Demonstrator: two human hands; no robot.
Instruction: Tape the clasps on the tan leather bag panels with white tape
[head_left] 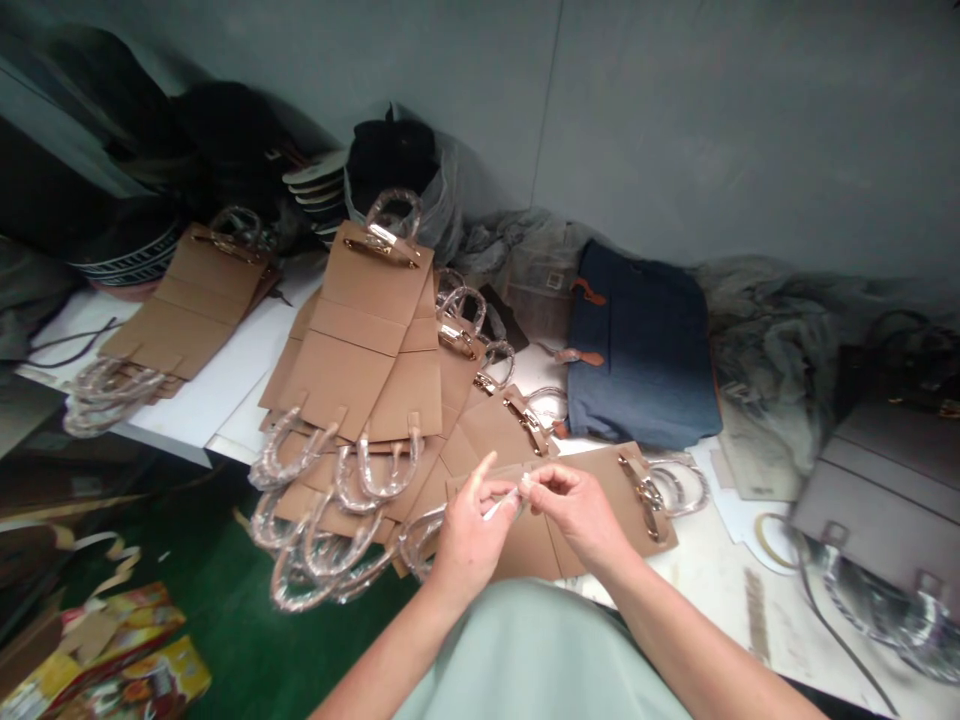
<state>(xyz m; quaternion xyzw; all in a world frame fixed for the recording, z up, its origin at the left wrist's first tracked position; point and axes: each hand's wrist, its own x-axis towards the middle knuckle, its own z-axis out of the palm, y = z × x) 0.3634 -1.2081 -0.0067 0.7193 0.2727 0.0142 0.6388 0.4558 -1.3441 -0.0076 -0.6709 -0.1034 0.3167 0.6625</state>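
1. Left hand [474, 540] and right hand [577, 512] pinching a thin white plastic strip [501, 503], fingertips nearly closed.
2. I'm holding it just above a tan leather bag panel [609, 498]; it seems light, flimsy, best gripped by its ends.

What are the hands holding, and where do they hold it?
They hold a small white strip. The left hand pinches its middle, and the right hand pinches its upper end. It's too small to tell what it's made of.

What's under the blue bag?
The blue bag lies on a white surface, beside crumpled grey plastic. Whatever is right beneath the bag is covered, so I can't see it.
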